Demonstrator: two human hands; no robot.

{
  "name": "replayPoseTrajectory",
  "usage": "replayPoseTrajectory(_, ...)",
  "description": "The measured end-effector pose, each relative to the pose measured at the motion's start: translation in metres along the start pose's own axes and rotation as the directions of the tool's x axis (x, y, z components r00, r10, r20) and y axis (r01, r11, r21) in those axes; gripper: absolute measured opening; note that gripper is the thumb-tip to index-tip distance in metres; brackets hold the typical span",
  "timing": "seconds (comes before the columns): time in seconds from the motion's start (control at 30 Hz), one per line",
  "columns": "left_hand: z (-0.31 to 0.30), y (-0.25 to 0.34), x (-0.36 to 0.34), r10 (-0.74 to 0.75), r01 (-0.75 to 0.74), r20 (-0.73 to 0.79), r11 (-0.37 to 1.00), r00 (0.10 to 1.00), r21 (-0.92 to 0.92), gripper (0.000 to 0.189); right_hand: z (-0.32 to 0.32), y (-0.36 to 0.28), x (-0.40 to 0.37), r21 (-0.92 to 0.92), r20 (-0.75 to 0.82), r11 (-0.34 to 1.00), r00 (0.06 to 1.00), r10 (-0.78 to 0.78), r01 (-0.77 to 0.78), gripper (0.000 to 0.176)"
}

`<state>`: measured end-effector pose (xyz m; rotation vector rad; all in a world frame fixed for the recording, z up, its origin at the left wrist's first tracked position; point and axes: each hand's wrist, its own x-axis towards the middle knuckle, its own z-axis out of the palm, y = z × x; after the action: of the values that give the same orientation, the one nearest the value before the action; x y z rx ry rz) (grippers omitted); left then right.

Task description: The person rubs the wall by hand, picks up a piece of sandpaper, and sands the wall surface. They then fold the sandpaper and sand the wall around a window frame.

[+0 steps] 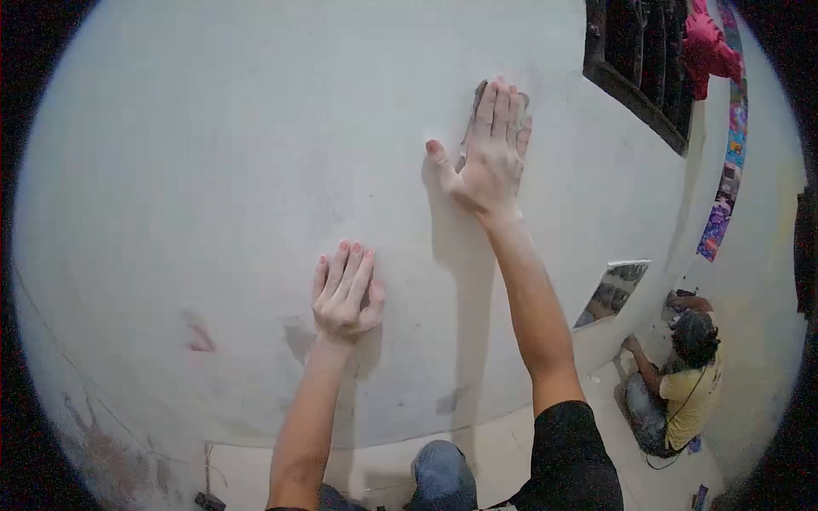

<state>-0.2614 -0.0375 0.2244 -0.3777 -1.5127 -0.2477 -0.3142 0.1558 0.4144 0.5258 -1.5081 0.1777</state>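
My left hand [341,294] lies flat on the white wall [256,153], its fingers stretched out and dusted white, with nothing seen in it. Higher and to the right, my right hand [490,162] presses a piece of sandpaper [470,123] against the wall. Only the sandpaper's dark edges show beside the fingers; the palm covers the rest. White dust coats this hand and its wrist, and the thumb sticks out to the left.
A dark-framed window [639,68] with a pink cloth [710,47] is at upper right. Below it a mirror-like panel [612,294] sits against the wall. A person in a yellow shirt [692,400] sits on the tiled floor [503,447] at lower right. A reddish smudge [198,334] marks the wall.
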Motion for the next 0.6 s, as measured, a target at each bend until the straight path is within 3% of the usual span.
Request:
replayPoseTrajectory(0.23, -0.001, 0.002, 0.0, 0.013, -0.012, -0.024, 0.999, 1.0, 0.047, 0.039, -0.003, -0.008, -0.017, 0.005, 0.007, 0.998, 0.998, 0.069, -0.069, 0.078)
replayPoseTrajectory(0.37, 0.0, 0.004, 0.003, 0.031, -0.029, -0.038, 0.999, 0.999, 0.044, 0.039, -0.006, -0.011, -0.035, 0.006, 0.091, 0.991, 0.987, 0.135, -0.137, 0.074)
replayPoseTrajectory(0.6, 0.01, 0.006, -0.002, 0.026, -0.025, -0.02, 0.999, 0.999, 0.031, 0.038, 0.013, 0.023, 0.034, -0.112, -0.013, 0.977, 0.984, 0.18, -0.181, 0.077)
